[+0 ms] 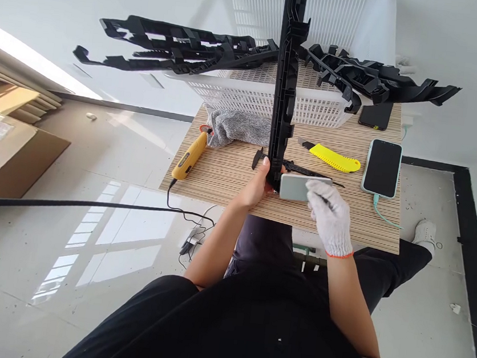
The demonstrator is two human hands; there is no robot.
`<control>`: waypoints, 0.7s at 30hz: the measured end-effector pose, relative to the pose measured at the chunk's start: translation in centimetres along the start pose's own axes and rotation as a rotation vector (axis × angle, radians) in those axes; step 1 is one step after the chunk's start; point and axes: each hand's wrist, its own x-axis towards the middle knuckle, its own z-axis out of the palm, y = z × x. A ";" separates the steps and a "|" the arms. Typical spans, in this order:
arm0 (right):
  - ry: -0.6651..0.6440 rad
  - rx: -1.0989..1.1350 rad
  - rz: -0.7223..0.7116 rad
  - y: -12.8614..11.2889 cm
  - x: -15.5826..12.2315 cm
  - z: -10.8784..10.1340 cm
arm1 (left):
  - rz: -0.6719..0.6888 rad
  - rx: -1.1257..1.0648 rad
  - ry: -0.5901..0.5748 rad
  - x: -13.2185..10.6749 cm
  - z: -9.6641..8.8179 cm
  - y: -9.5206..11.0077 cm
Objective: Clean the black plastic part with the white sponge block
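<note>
My left hand (pixel 258 186), bare, is wrapped round the lower end of a long black plastic trim strip (pixel 285 98) that stands upright over the table. My right hand (pixel 330 213) wears a white knit glove with an orange cuff. Its fingers are closed on a flat, light grey rectangular piece (pixel 293 187), whose left end is right beside the strip's foot. A small dark part shows at the gloved fingers; its kind cannot be made out. Behind the strip lies a black caliper (pixel 304 169), partly covered. To its right is a yellow utility knife (pixel 335 158).
Several black trim strips (pixel 184 49) lie across a white plastic basket (pixel 248 97) at the back. A yellow corded tool (pixel 191 156) and a grey cloth (pixel 240 127) are on the wooden table (pixel 221 183). Two phones stand out at right, one charging (pixel 381 168). A cardboard box (pixel 17 154) sits left.
</note>
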 end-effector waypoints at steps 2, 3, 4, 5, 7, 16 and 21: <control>-0.031 -0.005 -0.009 0.1 0.0 0.1 | 0.001 0.010 -0.002 0.0 0.1 0.0; -0.101 -0.027 -0.025 0.1 0.0 0.1 | 0.005 0.004 -0.008 0.0 0.1 0.1; -0.149 -0.043 -0.038 0.2 0.0 0.1 | 0.011 0.000 -0.013 0.0 0.1 0.1; -0.146 -0.042 -0.040 0.2 0.0 0.1 | 0.016 0.002 -0.016 0.0 0.1 0.1; -0.019 0.005 -0.010 0.3 -0.1 -0.1 | 0.040 0.024 -0.007 0.0 0.0 0.1; -0.188 0.002 0.046 0.0 -0.2 -1.4 | 0.048 0.015 -0.052 -0.1 0.0 0.1; -0.148 -0.005 0.016 0.4 -0.2 -1.5 | 0.041 0.038 -0.026 -0.1 -0.1 0.1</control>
